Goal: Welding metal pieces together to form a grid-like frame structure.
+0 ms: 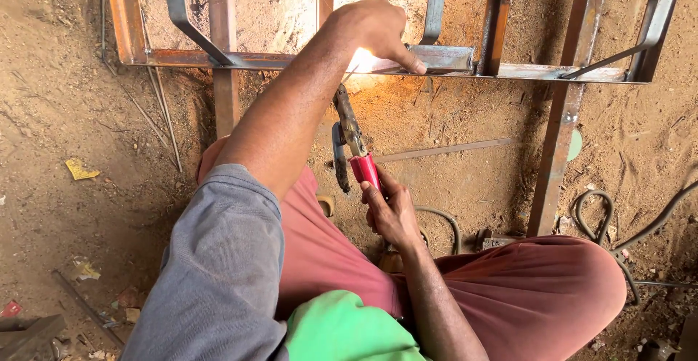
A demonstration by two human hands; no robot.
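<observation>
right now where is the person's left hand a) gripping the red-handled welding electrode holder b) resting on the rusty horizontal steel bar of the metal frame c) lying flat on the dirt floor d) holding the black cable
b: the left hand presses down on the rusty horizontal steel bar of the frame beside the bright welding glow, while the right hand grips the red-handled electrode holder.

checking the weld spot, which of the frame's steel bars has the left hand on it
The horizontal bar across the frame's near edge. The left hand presses on it beside the bright arc glow; the upright bars go untouched.
</observation>
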